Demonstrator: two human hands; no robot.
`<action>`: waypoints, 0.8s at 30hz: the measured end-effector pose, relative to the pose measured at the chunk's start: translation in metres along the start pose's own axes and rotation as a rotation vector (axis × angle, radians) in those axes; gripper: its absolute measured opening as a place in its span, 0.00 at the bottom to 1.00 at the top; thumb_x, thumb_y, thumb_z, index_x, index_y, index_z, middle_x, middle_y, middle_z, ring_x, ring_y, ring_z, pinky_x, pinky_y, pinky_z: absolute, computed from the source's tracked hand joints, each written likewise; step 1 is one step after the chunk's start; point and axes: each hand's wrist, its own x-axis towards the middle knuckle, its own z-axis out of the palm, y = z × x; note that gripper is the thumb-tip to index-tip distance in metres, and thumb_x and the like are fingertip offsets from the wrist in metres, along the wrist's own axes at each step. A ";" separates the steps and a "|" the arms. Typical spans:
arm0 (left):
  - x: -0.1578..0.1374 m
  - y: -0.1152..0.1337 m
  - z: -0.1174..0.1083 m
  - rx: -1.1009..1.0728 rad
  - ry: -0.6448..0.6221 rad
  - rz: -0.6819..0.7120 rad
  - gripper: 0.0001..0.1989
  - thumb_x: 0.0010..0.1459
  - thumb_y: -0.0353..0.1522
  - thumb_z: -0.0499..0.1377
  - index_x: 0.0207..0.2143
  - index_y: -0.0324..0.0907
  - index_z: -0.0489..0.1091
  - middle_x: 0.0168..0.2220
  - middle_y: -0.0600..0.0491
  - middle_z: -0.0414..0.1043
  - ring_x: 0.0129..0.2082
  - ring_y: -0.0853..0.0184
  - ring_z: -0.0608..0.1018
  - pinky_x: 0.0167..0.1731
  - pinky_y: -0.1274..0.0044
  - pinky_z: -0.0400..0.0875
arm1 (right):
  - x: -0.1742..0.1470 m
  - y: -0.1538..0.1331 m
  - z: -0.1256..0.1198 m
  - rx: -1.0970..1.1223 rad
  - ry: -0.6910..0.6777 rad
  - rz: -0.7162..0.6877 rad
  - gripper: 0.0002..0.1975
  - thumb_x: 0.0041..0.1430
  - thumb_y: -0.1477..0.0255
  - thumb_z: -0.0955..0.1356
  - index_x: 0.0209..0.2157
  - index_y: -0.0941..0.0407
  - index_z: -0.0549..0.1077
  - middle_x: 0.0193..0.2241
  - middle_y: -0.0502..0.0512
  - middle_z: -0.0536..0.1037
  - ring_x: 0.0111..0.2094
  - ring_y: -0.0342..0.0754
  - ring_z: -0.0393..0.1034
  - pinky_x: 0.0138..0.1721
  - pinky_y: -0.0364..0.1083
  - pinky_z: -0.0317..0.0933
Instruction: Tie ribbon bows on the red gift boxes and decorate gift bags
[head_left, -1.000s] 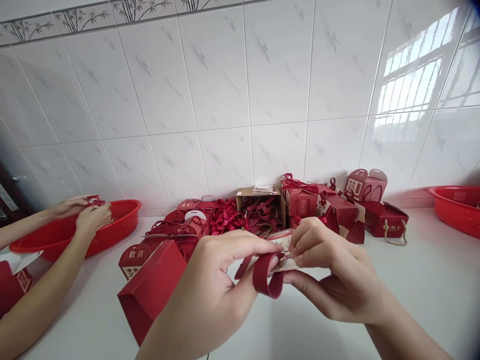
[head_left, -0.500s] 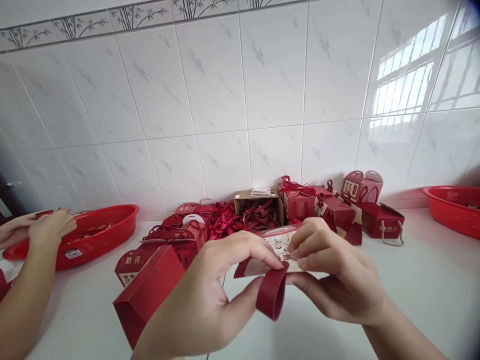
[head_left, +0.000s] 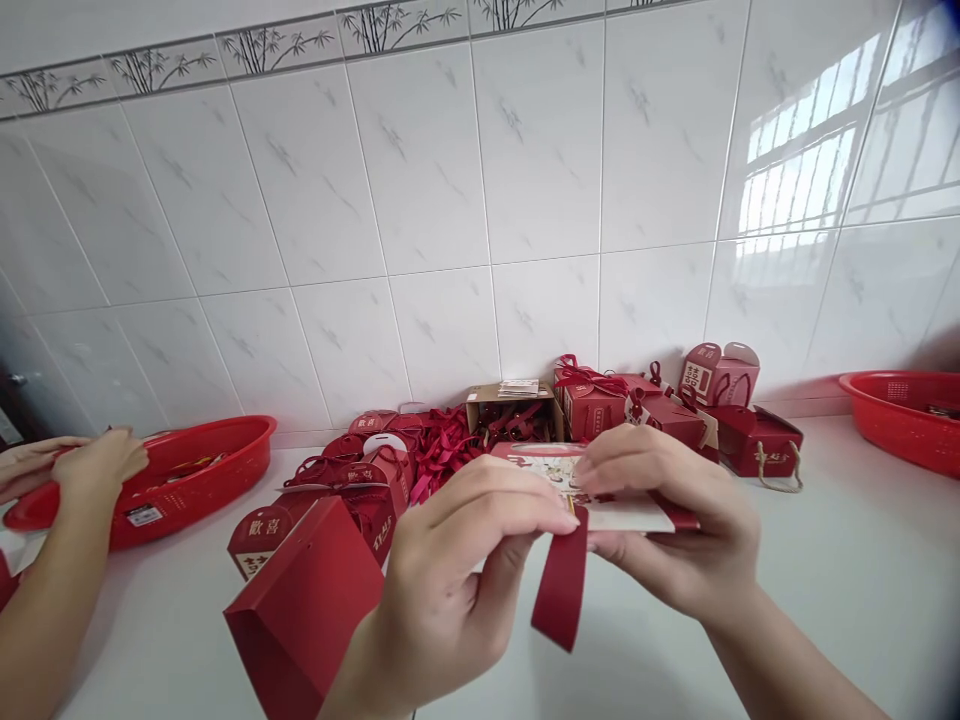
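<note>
A cream-and-red printed gift box (head_left: 630, 513) is held up above the white counter, part of it covered by my fingers. My right hand (head_left: 679, 520) grips its right side, fingers on top and thumb below. From the box's near edge hangs a dark red strap (head_left: 561, 592), its lower end loose. My left hand (head_left: 465, 550) is closed, with its fingertips on the strap's upper end at the box edge; the exact contact is hidden by the fingers. An unfilled-looking red folded box (head_left: 315, 590) stands tilted beside my left wrist.
Finished-looking red boxes (head_left: 592, 405) stand at the back, near a cardboard carton (head_left: 559, 415) of dark red straps and a heap of red ribbons (head_left: 446, 450). Red plastic baskets (head_left: 251, 455) stand left and right. Another person's hands (head_left: 97, 465) work over the left one.
The strap was bent into a loop; now it hangs down nearly straight. My left thumb has drawn back from the strap, and the box has turned slightly, showing more of its right end.
</note>
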 end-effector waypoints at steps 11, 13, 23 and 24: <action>0.002 0.009 -0.012 -0.168 -0.126 -0.364 0.15 0.58 0.20 0.57 0.43 0.47 0.70 0.42 0.52 0.76 0.43 0.66 0.78 0.43 0.77 0.76 | -0.001 0.000 0.001 -0.088 -0.040 -0.210 0.04 0.58 0.77 0.70 0.36 0.59 0.75 0.25 0.56 0.75 0.25 0.47 0.71 0.25 0.48 0.66; 0.001 0.010 -0.013 -0.214 -0.102 -0.435 0.17 0.59 0.21 0.57 0.46 0.50 0.68 0.44 0.54 0.75 0.45 0.68 0.78 0.44 0.78 0.75 | -0.001 -0.001 0.001 -0.081 -0.046 -0.200 0.03 0.58 0.77 0.69 0.36 0.59 0.75 0.25 0.56 0.75 0.25 0.47 0.71 0.25 0.48 0.66; 0.002 0.010 -0.007 -0.462 0.013 -0.492 0.14 0.59 0.22 0.59 0.42 0.48 0.63 0.35 0.57 0.78 0.37 0.70 0.79 0.37 0.80 0.74 | 0.000 -0.004 0.003 -0.077 -0.023 -0.184 0.03 0.57 0.78 0.69 0.34 0.60 0.75 0.25 0.56 0.75 0.26 0.46 0.69 0.24 0.47 0.67; 0.002 0.010 -0.007 -0.468 0.021 -0.494 0.13 0.59 0.22 0.59 0.42 0.48 0.63 0.34 0.57 0.78 0.36 0.70 0.79 0.37 0.80 0.74 | 0.000 -0.004 0.004 -0.072 -0.020 -0.179 0.03 0.57 0.79 0.70 0.34 0.60 0.75 0.25 0.56 0.75 0.26 0.46 0.69 0.25 0.47 0.67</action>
